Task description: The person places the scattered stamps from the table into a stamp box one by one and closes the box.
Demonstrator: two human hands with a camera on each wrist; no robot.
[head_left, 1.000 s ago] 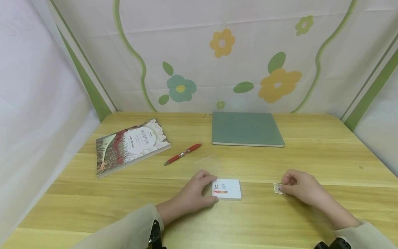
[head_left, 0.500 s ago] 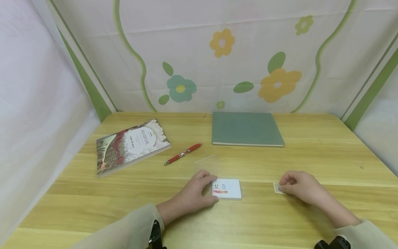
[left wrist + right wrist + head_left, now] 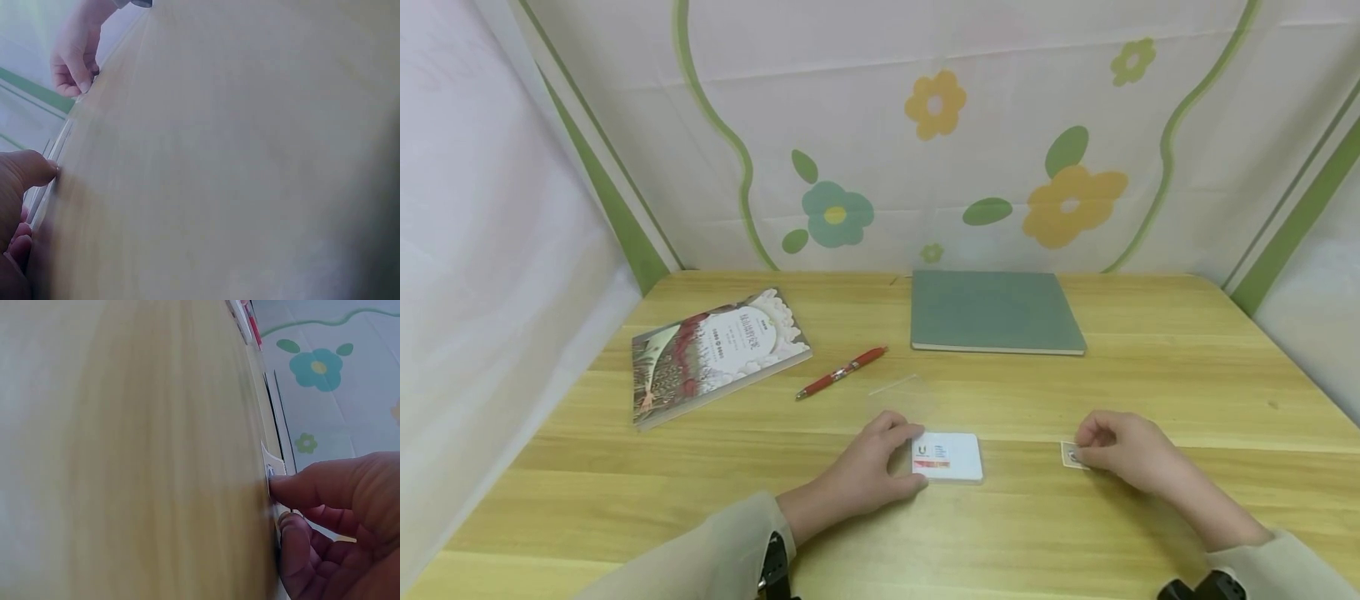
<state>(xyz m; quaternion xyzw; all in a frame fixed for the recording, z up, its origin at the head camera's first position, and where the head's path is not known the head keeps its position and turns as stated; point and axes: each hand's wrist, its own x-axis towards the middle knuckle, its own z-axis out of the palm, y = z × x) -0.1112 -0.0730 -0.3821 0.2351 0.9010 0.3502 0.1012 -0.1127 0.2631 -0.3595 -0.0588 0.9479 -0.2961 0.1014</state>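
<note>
On the table in front lies a flat white card-sized block [image 3: 958, 457] with rounded corners, a U-shaped logo and an orange strip. My left hand [image 3: 868, 471] grips its left end, thumb at the near corner and index finger at the far corner. Further right, a small stamp-like paper [image 3: 1070, 455] with a pale border lies on the wood. My right hand [image 3: 1131, 454] pinches it by its right side, covering part of it. In the right wrist view, one corner of the stamp-like paper [image 3: 272, 460] curls up beside the thumb.
A thin clear plastic sheet [image 3: 898, 396] lies just beyond the left hand. Behind it are a red pen [image 3: 841, 372] and an illustrated book [image 3: 721, 354]. A green hardcover book [image 3: 996, 311] rests at the back edge, near the flowered curtain [image 3: 880, 108].
My right hand has shifted slightly left over the stamp-like paper, its fingertips still on it. The left hand and the white block hold their place.
</note>
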